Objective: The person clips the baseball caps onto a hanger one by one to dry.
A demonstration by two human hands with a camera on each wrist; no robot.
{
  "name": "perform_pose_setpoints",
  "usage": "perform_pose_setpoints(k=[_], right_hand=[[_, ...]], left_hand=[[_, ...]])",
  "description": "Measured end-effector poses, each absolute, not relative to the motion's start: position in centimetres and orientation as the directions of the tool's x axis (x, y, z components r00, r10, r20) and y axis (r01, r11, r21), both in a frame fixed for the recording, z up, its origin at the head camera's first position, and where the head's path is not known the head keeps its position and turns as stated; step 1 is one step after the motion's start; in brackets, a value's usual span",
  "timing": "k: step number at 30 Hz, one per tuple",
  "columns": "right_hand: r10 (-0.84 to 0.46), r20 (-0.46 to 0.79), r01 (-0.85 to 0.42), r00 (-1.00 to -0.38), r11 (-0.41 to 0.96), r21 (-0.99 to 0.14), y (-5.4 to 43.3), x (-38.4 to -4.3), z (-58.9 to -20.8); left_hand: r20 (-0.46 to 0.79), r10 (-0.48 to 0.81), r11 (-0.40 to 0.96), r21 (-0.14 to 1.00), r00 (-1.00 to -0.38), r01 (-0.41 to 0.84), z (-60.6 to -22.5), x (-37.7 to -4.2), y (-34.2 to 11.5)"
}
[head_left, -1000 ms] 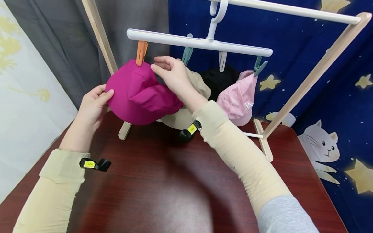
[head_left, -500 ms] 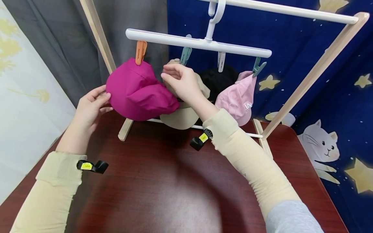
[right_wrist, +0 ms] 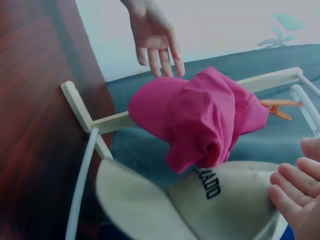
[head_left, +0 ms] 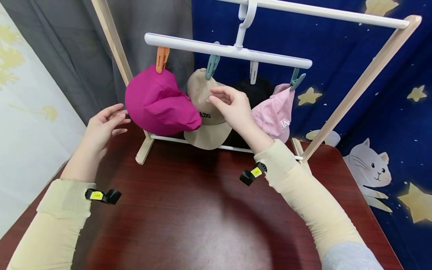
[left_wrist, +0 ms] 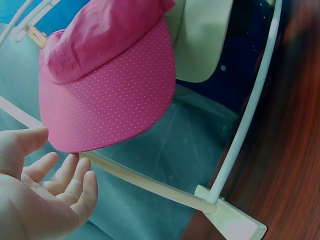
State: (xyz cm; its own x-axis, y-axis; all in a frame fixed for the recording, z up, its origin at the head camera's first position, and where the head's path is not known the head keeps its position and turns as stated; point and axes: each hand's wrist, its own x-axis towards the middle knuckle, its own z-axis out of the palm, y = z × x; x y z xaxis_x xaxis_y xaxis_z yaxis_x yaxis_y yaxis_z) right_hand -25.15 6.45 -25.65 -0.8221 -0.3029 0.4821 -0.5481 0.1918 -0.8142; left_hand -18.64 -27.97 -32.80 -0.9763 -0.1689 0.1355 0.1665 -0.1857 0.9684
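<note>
A magenta cap (head_left: 158,101) hangs from an orange clip (head_left: 162,60) at the left of a white hanger (head_left: 222,49). My left hand (head_left: 104,129) is at its brim, fingers spread and relaxed; in the left wrist view, the brim's dotted underside (left_wrist: 120,95) shows, with no fingers wrapped round it. Whether a fingertip touches the edge I cannot tell. My right hand (head_left: 234,107), loosely curled and holding nothing, is in front of a beige cap (head_left: 199,88) with dark lettering, partly hidden behind the magenta one. A teal clip (head_left: 212,66) holds the beige cap.
Further right on the hanger, a black cap (head_left: 258,90) and a pink cap (head_left: 275,112) hang from a white clip (head_left: 254,72) and a teal clip (head_left: 297,79). The wooden rack (head_left: 362,88) stands on a dark red table (head_left: 189,210), curtains behind.
My left hand has released the magenta cap's brim and drawn slightly left and down. My right hand has moved right, away from the magenta cap, to the front of the beige one.
</note>
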Motion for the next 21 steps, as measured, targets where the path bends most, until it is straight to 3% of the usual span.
perform_pose_setpoints(k=[5, 9, 13, 21], right_hand=[[-0.273, 0.506, -0.560, -0.818, 0.180, -0.809, 8.3, -24.8, -26.8], [-0.266, 0.479, -0.531, -0.836, 0.175, -0.829, 10.2, -24.4, -27.9], [-0.261, 0.471, -0.528, -0.843, 0.231, -0.817, 12.5, -24.2, -28.9], [-0.221, 0.437, -0.490, -0.872, 0.398, -0.776, 17.5, -23.6, -30.4]], left_hand=[[0.152, -0.157, -0.069, 0.984, -0.976, 0.165, -33.2, -18.5, -28.4], [0.176, -0.145, 0.159, 0.975, -0.974, 0.153, -33.4, -18.2, -28.8], [0.206, -0.118, 0.383, 0.912, -0.971, 0.147, -33.5, -18.0, -29.2], [0.261, -0.059, 0.622, 0.764, -0.964, 0.169, -33.8, -17.4, -29.8]])
